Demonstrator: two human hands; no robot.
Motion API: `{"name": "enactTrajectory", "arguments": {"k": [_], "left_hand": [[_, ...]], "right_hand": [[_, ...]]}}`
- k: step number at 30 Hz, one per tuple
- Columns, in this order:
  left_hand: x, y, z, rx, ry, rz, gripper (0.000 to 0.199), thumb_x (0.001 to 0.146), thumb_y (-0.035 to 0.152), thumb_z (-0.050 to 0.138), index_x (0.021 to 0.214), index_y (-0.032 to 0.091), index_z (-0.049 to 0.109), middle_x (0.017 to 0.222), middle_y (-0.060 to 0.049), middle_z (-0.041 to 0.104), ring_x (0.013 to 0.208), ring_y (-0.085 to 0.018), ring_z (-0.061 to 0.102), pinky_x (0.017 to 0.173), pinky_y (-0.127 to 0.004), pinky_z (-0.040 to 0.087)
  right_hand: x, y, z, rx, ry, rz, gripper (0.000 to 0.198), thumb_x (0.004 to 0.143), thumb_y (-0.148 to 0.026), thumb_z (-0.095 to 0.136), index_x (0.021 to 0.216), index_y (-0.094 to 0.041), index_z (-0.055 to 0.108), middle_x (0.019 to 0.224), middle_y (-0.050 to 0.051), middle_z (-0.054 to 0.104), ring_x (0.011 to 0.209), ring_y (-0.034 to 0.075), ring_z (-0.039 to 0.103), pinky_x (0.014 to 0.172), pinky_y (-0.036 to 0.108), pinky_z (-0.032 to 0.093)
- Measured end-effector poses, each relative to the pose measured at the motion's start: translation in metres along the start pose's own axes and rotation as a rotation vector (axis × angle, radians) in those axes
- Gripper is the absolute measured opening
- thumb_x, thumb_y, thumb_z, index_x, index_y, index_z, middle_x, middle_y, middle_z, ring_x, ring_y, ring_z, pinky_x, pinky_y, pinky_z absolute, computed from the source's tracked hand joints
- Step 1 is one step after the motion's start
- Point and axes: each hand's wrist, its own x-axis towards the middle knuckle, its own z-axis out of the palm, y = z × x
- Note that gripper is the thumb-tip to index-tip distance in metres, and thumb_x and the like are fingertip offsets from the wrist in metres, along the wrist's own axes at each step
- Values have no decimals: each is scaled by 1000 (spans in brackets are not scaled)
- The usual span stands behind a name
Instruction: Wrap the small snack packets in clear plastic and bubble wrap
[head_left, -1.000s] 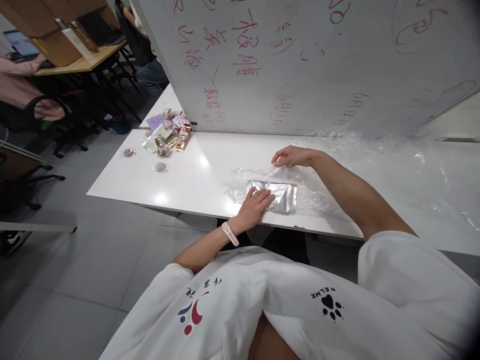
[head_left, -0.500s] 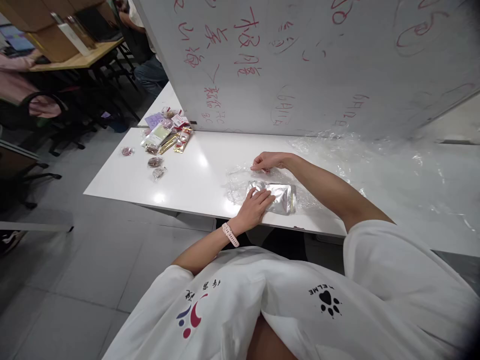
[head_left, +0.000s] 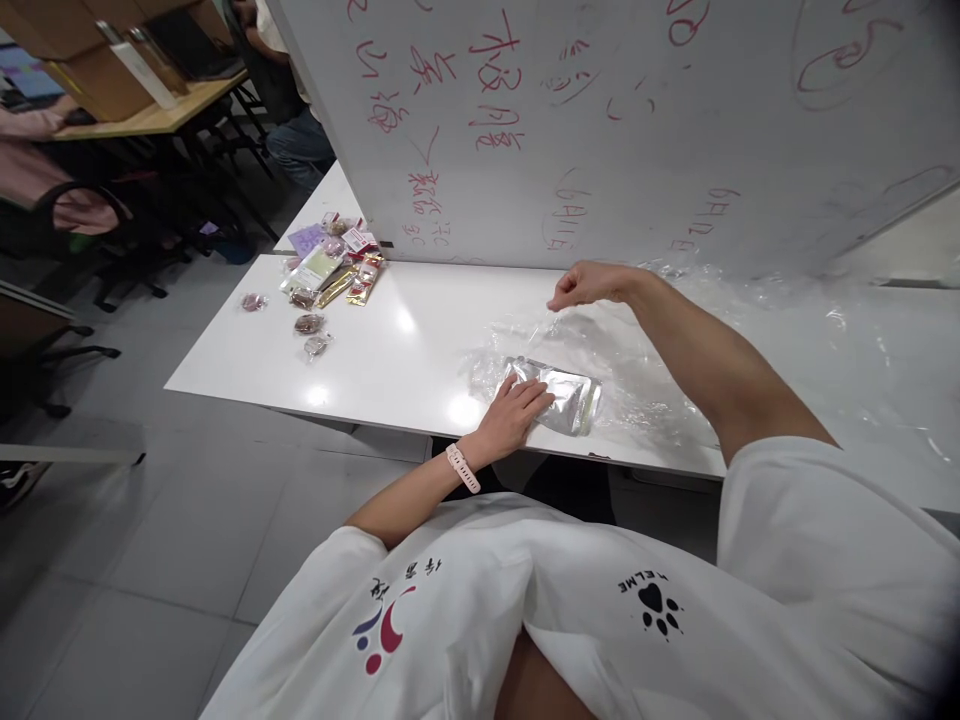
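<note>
One shiny, oblong foil pouch [head_left: 576,400] touches crinkled clear film [head_left: 641,398].

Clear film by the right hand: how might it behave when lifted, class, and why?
Probably floppy: the film lies crumpled on the table. Likely light and thin, since the table shows through. It may lift unevenly, as only a small bit appears pinched by the right hand.

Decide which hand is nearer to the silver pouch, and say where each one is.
Left. The left hand rests on top of the silver pouch; the right hand is apart from it, past its far edge, pinching clear film.
</note>
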Motion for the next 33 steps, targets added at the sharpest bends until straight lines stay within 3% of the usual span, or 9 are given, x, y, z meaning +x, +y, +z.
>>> {"name": "enactTrajectory", "arguments": {"k": [4, 10, 15, 18, 21, 23, 27, 30, 33], "left_hand": [[1, 1, -1, 6, 14, -11, 48, 93, 5, 38, 136, 18, 54, 139, -13, 60, 136, -25, 49, 118, -48, 31], [4, 2, -4, 21, 15, -7, 46, 93, 6, 39, 134, 19, 55, 138, -13, 60, 129, -25, 53, 113, -47, 32], [6, 7, -9, 67, -16, -8, 46, 92, 4, 38, 132, 19, 55, 136, -12, 61, 122, -23, 56, 109, -44, 33], [13, 11, -10, 82, -27, -32, 44, 91, 4, 39, 128, 18, 57, 132, -11, 63, 117, -22, 58, 104, -43, 35], [19, 12, -8, 51, -24, -68, 39, 93, 6, 42, 125, 20, 60, 127, -10, 66, 112, -22, 60, 100, -42, 38], [17, 12, -7, 2, 27, -125, 33, 97, 11, 43, 121, 22, 63, 125, -9, 68, 112, -21, 61, 98, -40, 41], [-8, 7, -10, 57, 344, -503, 29, 99, 22, 48, 123, 22, 63, 143, -13, 56, 134, -29, 48, 108, -47, 37], [-26, -3, -21, 63, 460, -801, 53, 94, 34, 58, 142, 17, 47, 154, -21, 42, 140, -37, 38, 110, -56, 35], [-21, -17, -36, -202, 418, -913, 80, 86, 43, 69, 152, 17, 32, 140, -21, 55, 122, -34, 56, 99, -50, 46]], "right_hand": [[-19, 1, -9, 128, 276, -7, 43, 88, -55, 68, 81, -12, 69, 72, 5, 64, 64, 9, 50, 64, 25, 40], [-64, 25, 22, 76, 21, 157, 34, 85, -35, 69, 84, -1, 71, 90, 12, 72, 67, 4, 57, 67, 28, 41], [-98, 42, -44, 193, 738, 273, 43, 89, -39, 60, 95, 3, 67, 101, 19, 69, 66, 2, 51, 63, 29, 37], [-119, 32, -60, 237, 1069, 165, 34, 92, -35, 62, 104, -4, 68, 98, 16, 69, 63, 4, 47, 59, 30, 37], [-128, 10, 13, 292, 780, -147, 19, 93, -33, 64, 102, -19, 72, 79, 6, 68, 59, 11, 57, 57, 33, 48], [-125, 1, 93, 161, 526, -313, 25, 99, -35, 52, 113, -24, 70, 99, 8, 72, 79, 20, 68, 69, 42, 57], [-112, 3, 218, -273, 596, -348, 43, 103, -31, 38, 142, -24, 54, 145, 10, 55, 131, 29, 51, 103, 53, 47], [-108, 11, 242, -436, 693, -267, 48, 104, -27, 33, 149, -25, 47, 152, 9, 48, 135, 29, 45, 106, 50, 40], [-109, 12, 236, -471, 685, -263, 48, 104, -28, 31, 150, -26, 46, 153, 8, 48, 132, 30, 45, 106, 49, 38]]}}
